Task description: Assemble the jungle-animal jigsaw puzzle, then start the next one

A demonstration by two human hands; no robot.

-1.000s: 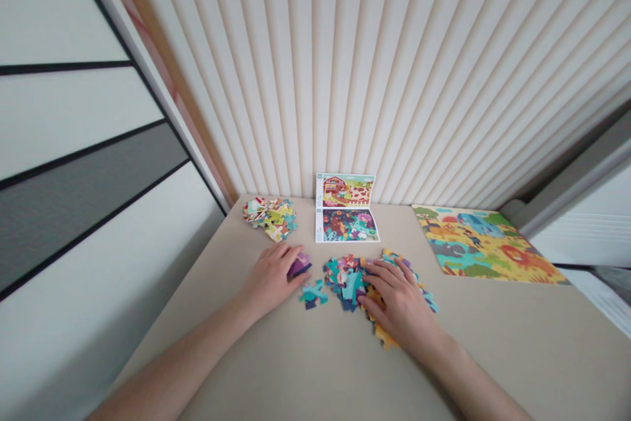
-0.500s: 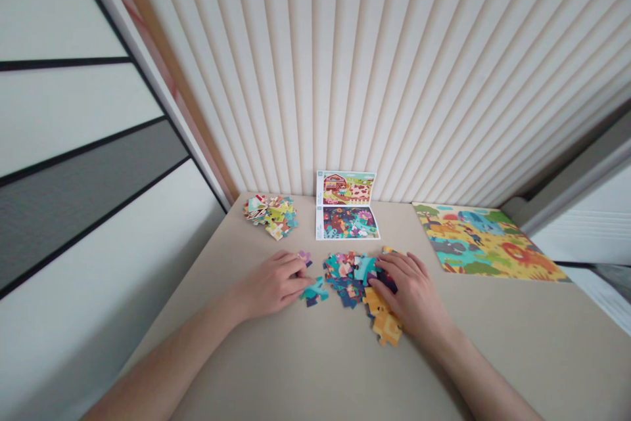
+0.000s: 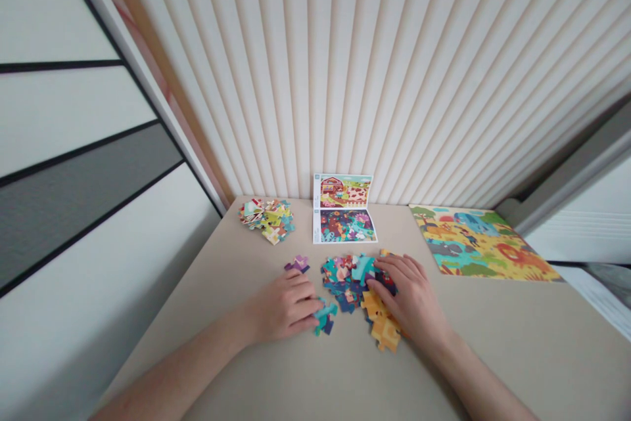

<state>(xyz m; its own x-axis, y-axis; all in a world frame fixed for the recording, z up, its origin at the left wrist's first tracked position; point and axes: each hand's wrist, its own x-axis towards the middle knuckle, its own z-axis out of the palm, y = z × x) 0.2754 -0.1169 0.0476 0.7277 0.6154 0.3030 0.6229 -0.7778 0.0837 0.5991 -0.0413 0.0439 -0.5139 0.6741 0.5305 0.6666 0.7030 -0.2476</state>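
Observation:
My left hand (image 3: 286,305) rests on the table with its fingertips at a teal and purple puzzle piece (image 3: 325,316); the fingers are curled, and whether they grip it is unclear. A purple piece (image 3: 297,264) lies just beyond its knuckles. My right hand (image 3: 407,293) lies over the right side of a mixed pile of puzzle pieces (image 3: 345,276), fingers spread from the thumb. Beneath its thumb side are yellow-orange pieces (image 3: 385,332), and dark pieces show between thumb and fingers.
A folded picture sheet (image 3: 345,225) stands against the ribbed wall at the back. Another heap of pieces (image 3: 269,219) lies at the back left. A finished animal puzzle (image 3: 486,243) lies flat at the back right of the table (image 3: 315,381).
My left hand has shifted toward me and slightly right, along with the teal piece. The purple piece now shows fully beyond it. My right hand has hardly moved.

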